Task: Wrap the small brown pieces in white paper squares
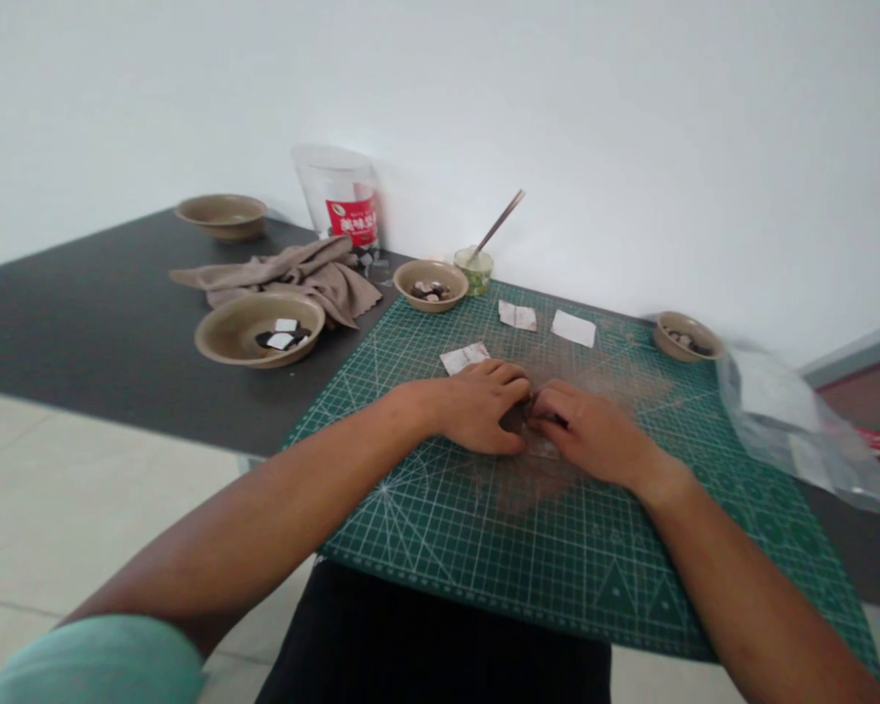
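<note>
My left hand rests on the green cutting mat, its fingers and thumb curved around a small dark brown spot that I cannot make out. Facing it, my right hand is closed in a pinch near the same spot; what its fingers hold is mostly hidden. Brown dusty smears surround both hands on the mat. Just beyond my left fingers lies a stained white paper piece. Farther back are another stained paper piece and a cleaner white paper piece.
A bowl with dark and pale pieces stands beside a glass with a brush-like stick. Others are a bowl with white squares, a rear bowl, a right bowl, a brown cloth, a clear tub and a plastic bag.
</note>
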The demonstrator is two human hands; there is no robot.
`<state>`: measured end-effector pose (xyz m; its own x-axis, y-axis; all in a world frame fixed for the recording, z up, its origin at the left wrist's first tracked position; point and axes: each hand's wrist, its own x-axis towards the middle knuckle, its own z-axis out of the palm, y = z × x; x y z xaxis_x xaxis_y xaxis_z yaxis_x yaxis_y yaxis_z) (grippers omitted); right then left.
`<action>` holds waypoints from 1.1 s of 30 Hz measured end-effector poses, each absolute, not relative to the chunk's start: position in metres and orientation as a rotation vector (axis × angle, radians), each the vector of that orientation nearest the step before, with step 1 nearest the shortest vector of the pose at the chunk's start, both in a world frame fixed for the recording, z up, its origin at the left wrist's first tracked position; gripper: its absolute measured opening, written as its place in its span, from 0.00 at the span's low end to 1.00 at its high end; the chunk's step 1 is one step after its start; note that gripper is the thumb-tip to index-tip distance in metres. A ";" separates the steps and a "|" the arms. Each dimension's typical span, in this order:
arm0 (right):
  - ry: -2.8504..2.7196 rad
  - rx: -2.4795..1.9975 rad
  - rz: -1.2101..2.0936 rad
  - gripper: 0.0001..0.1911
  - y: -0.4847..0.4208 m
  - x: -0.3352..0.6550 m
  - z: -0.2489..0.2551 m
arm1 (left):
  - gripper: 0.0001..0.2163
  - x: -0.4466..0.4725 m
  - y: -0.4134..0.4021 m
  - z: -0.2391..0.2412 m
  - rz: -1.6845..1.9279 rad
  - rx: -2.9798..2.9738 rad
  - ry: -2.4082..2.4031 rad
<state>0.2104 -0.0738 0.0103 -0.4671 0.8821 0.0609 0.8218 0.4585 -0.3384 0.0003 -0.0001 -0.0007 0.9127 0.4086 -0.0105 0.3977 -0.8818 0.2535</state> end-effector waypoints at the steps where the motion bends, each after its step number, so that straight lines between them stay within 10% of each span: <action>1: -2.466 -1.534 0.337 0.04 -0.072 0.213 0.010 | 0.25 0.000 0.000 -0.001 0.057 2.819 0.610; 33: -2.520 -1.373 0.651 0.07 -0.078 0.222 0.014 | 0.26 0.000 -0.002 0.002 0.048 2.809 0.600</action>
